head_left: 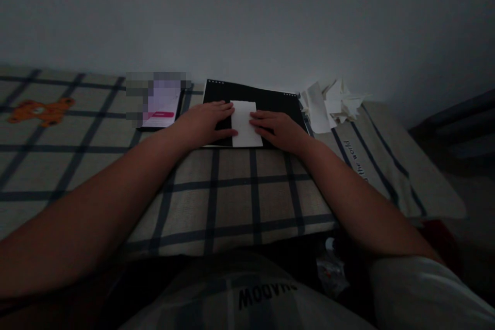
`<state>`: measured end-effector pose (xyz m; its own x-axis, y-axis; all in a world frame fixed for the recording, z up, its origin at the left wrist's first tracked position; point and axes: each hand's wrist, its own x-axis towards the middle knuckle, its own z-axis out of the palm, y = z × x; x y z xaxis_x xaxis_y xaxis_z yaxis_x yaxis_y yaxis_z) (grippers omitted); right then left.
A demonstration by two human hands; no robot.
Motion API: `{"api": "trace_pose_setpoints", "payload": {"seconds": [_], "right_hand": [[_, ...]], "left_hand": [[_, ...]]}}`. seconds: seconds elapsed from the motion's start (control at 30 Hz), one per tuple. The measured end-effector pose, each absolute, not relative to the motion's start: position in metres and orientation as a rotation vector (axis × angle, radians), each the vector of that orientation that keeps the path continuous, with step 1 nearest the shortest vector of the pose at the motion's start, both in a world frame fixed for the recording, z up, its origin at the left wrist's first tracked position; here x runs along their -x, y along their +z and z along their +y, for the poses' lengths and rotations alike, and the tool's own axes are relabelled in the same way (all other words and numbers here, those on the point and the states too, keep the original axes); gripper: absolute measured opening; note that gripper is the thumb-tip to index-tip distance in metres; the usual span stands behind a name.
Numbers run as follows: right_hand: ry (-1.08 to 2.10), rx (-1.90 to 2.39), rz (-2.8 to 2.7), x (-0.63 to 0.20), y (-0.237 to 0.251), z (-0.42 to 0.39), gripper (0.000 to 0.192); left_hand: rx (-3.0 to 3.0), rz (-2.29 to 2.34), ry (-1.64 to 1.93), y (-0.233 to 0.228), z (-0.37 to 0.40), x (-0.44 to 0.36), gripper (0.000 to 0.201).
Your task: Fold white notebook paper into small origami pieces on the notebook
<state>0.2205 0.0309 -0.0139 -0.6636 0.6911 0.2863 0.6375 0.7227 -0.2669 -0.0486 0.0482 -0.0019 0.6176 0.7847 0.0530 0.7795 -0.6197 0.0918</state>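
A white rectangular piece of paper [246, 126] lies flat on a black sheet or notebook cover [266, 97] with punched holes along its far edge. My left hand [211, 121] rests on the black surface, its fingertips and thumb touching the paper's left edge. From the other side, my right hand [280, 128] lays its stretched fingers on the paper's right edge. Both hands are flat with fingers extended, and neither grips anything.
A phone with a lit screen [164, 105] lies left of the black cover. Loose white paper pieces [334, 103] are piled at its right. An orange bear-shaped item [40, 112] is far left on the checked tablecloth [232, 191]. A wall [247, 20] stands behind.
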Motion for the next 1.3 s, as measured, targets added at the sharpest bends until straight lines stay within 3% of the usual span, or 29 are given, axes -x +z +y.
{"api": "trace_pose_setpoints", "payload": {"seconds": [0.1,0.33,0.53,0.83,1.3], "right_hand": [[0.221,1.040,-2.556,-0.220,-0.013,0.030,0.037],[0.231,1.051,-2.550,-0.220,-0.011,0.029,0.037],[0.241,1.050,-2.551,-0.221,-0.013,0.031,0.036],[0.241,1.032,-2.550,-0.222,-0.015,0.032,0.037],[0.254,1.013,-2.569,-0.224,-0.014,0.033,0.037]], "left_hand": [[-2.767,1.381,0.176,-0.002,0.049,0.050,0.073],[-2.699,1.419,0.519,-0.007,0.055,0.044,0.040],[-2.684,1.462,0.437,-0.003,0.057,0.042,0.039],[-2.757,1.400,0.119,0.006,0.052,0.048,0.055],[-2.767,1.318,0.037,-0.004,0.036,0.050,0.115]]}}
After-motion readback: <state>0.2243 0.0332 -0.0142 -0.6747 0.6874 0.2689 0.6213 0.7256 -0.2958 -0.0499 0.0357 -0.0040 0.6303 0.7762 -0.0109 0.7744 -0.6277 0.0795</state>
